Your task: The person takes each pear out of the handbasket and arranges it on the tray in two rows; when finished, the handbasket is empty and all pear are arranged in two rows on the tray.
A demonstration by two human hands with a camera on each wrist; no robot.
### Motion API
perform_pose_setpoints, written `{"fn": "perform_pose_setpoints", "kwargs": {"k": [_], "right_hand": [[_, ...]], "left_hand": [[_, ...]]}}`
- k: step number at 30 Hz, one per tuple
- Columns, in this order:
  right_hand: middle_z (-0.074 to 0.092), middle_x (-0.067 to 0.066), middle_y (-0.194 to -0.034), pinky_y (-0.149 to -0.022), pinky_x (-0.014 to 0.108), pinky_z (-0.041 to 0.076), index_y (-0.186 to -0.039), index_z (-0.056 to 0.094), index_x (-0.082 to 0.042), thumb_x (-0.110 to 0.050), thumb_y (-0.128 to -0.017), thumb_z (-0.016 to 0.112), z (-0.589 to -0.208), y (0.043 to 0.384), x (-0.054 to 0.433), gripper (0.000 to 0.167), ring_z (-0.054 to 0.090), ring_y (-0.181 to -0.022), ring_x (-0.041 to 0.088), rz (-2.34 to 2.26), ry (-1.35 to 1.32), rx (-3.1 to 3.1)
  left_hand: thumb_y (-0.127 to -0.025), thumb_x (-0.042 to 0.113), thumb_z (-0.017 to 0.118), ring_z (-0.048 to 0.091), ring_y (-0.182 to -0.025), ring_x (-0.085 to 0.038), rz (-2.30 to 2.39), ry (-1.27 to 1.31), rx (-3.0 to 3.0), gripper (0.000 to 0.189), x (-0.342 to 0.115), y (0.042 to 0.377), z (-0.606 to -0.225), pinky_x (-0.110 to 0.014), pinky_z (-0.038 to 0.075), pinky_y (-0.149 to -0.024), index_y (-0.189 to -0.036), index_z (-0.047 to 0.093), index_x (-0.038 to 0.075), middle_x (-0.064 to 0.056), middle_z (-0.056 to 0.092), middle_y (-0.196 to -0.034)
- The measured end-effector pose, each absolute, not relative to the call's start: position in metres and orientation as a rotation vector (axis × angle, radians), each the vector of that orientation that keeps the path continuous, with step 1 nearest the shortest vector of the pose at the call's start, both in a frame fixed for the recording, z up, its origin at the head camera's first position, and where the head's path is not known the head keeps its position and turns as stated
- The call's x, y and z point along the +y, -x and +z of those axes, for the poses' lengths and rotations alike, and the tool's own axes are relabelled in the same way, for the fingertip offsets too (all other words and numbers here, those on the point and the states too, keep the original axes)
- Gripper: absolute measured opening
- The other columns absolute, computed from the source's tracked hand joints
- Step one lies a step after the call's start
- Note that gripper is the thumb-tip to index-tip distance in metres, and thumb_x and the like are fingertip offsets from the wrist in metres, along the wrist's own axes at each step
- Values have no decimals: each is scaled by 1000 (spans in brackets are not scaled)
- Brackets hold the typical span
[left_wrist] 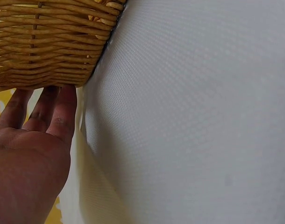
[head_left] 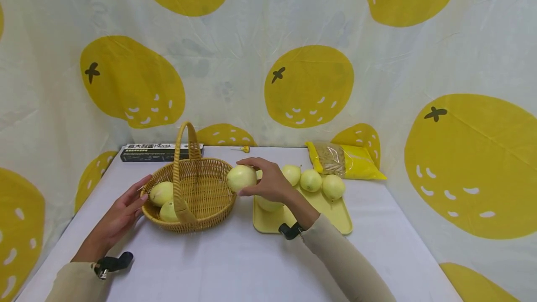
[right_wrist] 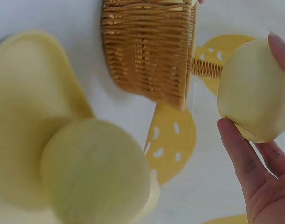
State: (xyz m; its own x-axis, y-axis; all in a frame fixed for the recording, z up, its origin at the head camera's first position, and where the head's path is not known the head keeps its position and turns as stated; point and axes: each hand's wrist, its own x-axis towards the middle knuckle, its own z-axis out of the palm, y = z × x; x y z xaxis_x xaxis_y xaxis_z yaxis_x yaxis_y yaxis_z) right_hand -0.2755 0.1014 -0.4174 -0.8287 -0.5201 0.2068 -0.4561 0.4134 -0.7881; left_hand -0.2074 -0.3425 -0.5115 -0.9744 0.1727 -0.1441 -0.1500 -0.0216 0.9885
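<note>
A pale yellow-green pear (head_left: 241, 178) is pinched between the thumb and fingers of my right hand (head_left: 270, 181), just over the right rim of a wicker basket (head_left: 209, 220). The same pear (right_wrist: 257, 91) shows large in the right wrist view. Two pears (head_left: 161, 193) lie at the left inside the basket, partly behind its handle. My left hand (head_left: 121, 213) holds the basket's left side, thumb at the rim; in the left wrist view its fingers (left_wrist: 63, 112) touch the woven wall. Several more pears (head_left: 311, 181) sit on a yellow tray (head_left: 341, 220), partly hidden by my right arm.
Behind the basket lies a dark pasta box (head_left: 147, 154). A yellow bag (head_left: 356, 162) with a see-through window lies behind the tray. A small yellow item (head_left: 245, 149) is near the table's back edge. Fruit-print cloth (head_left: 235, 83) hangs behind the white table (head_left: 218, 269).
</note>
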Motion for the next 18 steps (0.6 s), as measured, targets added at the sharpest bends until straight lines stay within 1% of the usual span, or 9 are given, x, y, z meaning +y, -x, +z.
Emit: {"fn": "perform_pose_setpoints", "kwargs": {"k": [7,10,13,18], "right_hand": [[69,-12,-136,-79,31,65,-140,69,-30,-27,-73,100,-422,270,130,74,64,-113,20,-1453,806,2634],[70,-10,-134,-79,32,65,-139,69,-31,-28,-73,100,-424,268,142,73,64,-112,22,-1460,758,2661],[70,-10,-135,-81,32,64,-140,68,-33,-31,-74,100,-426,266,154,74,64,-115,23,-1456,708,2682],[69,-6,-137,-83,34,64,-143,66,-30,-34,-74,99,-429,260,175,76,63,-116,25,-1449,637,2715]], "left_hand": [[-112,30,56,-8,-166,-39,2107,-40,2020,72,-343,208,-512,-8,52,-99,-171,16,41,1,-10,-182],[-112,29,56,-9,-166,-39,2115,-48,2011,72,-344,208,-513,-8,52,-99,-171,16,40,2,-10,-182],[-112,29,56,-8,-166,-39,2121,-44,2007,72,-344,208,-513,-8,53,-99,-171,16,40,2,-9,-182],[-112,30,56,-9,-166,-39,2114,-39,2011,72,-343,209,-513,-7,52,-99,-171,16,40,2,-9,-182]]}}
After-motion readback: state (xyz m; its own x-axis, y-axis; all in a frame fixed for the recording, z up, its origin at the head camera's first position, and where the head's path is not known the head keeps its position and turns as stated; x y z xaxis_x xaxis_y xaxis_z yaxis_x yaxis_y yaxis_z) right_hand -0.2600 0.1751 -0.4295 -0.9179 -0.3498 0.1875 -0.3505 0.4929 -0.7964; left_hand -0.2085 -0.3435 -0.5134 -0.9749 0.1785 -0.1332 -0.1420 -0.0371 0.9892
